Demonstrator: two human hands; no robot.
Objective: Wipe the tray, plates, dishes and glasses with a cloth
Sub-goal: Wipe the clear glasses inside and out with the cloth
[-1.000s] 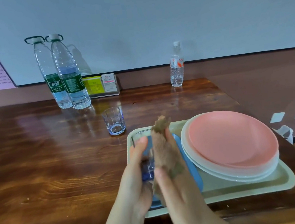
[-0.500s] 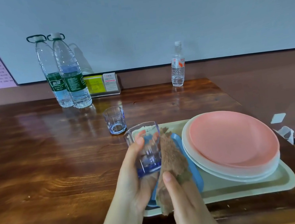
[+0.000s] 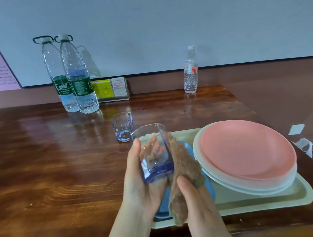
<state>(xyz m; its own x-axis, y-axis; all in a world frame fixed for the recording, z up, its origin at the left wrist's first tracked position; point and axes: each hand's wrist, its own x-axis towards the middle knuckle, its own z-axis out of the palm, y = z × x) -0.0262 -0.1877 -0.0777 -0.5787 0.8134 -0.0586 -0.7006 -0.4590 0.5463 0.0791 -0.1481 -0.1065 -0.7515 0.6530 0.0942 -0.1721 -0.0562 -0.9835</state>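
Note:
My left hand (image 3: pixel 139 180) grips a clear blue-tinted glass (image 3: pixel 153 153), held tilted above the left end of the beige tray (image 3: pixel 268 201). My right hand (image 3: pixel 198 199) holds a brown cloth (image 3: pixel 182 166) against the glass's right side. A second glass (image 3: pixel 123 126) stands upright on the table beyond the tray. A pink plate (image 3: pixel 246 147) tops a stack of white plates (image 3: pixel 237 183) on the tray's right. A blue dish (image 3: pixel 208 184) lies under my hands, mostly hidden.
Two large water bottles (image 3: pixel 72 75) and a small bottle (image 3: pixel 190 71) stand at the back of the wooden table (image 3: pixel 50 169). A card holder (image 3: pixel 112 89) sits beside the large bottles. The table's right edge runs just past the tray, with white plastic (image 3: pixel 305 145) beyond it.
The glass has come up from between my hands into plain view, tilted. The cloth, which stuck up above the glass, now lies along its right side in my right hand.

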